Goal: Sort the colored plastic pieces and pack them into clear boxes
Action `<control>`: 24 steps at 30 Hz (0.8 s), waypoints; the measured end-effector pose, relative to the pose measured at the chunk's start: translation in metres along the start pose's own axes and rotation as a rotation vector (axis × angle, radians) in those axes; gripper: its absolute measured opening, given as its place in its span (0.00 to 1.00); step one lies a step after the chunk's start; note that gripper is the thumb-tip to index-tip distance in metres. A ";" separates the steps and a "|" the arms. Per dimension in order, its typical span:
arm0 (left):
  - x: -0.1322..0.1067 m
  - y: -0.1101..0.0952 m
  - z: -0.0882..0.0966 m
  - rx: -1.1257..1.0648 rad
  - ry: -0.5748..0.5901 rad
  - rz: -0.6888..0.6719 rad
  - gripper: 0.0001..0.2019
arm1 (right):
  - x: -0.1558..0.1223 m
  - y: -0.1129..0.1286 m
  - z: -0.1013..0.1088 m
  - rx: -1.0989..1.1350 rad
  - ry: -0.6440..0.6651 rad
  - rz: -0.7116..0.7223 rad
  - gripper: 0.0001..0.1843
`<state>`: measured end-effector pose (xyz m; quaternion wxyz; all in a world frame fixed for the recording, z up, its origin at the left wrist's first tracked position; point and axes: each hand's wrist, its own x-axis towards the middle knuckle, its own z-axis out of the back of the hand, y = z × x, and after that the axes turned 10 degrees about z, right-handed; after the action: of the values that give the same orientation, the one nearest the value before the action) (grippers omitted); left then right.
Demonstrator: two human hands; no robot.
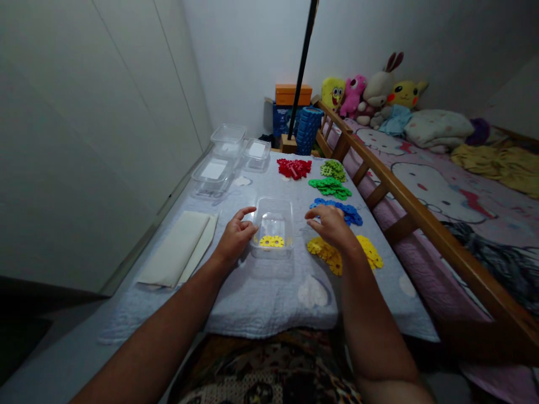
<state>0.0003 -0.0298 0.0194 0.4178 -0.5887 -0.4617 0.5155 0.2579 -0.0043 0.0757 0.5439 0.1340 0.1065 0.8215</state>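
A clear plastic container (273, 205) stands on the cloth-covered table in front of me, with a couple of yellow flower-shaped discs (272, 241) lying inside at its near end. My left hand (237, 235) is at the container's left side, its thumb and index finger against the rim. To the right of the container, my right hand (330, 223) is above the table with thumb and index finger a little apart; I see nothing between them. Beneath its wrist spreads a pile of yellow discs (326, 252). Just beyond the hand is a pile of blue discs (351, 213).
Farther back lie green discs (330, 188), light green discs (333, 169) and red discs (293, 168). Several lidded clear containers (214, 169) stand at the back left. A folded cream sheet (177, 249) lies at left. A wooden bed rail (404, 205) borders the right side.
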 end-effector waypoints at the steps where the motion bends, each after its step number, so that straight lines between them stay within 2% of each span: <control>1: -0.001 -0.001 0.000 0.003 0.000 0.000 0.29 | -0.005 -0.006 0.002 -0.044 0.038 -0.037 0.10; 6: -0.002 -0.003 -0.001 0.018 -0.005 0.003 0.28 | -0.024 -0.017 -0.003 -0.163 0.194 -0.120 0.15; 9: -0.002 -0.003 -0.001 0.020 -0.006 -0.008 0.28 | -0.026 -0.016 -0.011 -0.188 0.232 -0.126 0.14; 14: -0.001 -0.002 0.000 0.020 -0.007 0.000 0.28 | -0.025 -0.017 -0.017 -0.182 0.212 -0.105 0.11; 18: -0.003 -0.003 0.000 0.023 -0.002 0.005 0.28 | -0.024 -0.018 -0.015 -0.131 0.157 -0.084 0.09; 22: -0.004 -0.004 0.000 0.033 0.010 0.001 0.27 | -0.022 -0.018 -0.003 0.042 0.167 -0.037 0.03; 24: -0.003 -0.003 0.000 0.035 0.011 -0.010 0.26 | -0.019 -0.017 0.004 0.152 0.116 0.013 0.04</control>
<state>-0.0006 -0.0320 0.0231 0.4332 -0.5816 -0.4531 0.5184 0.2806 -0.0156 0.0717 0.5197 0.1276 0.1991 0.8210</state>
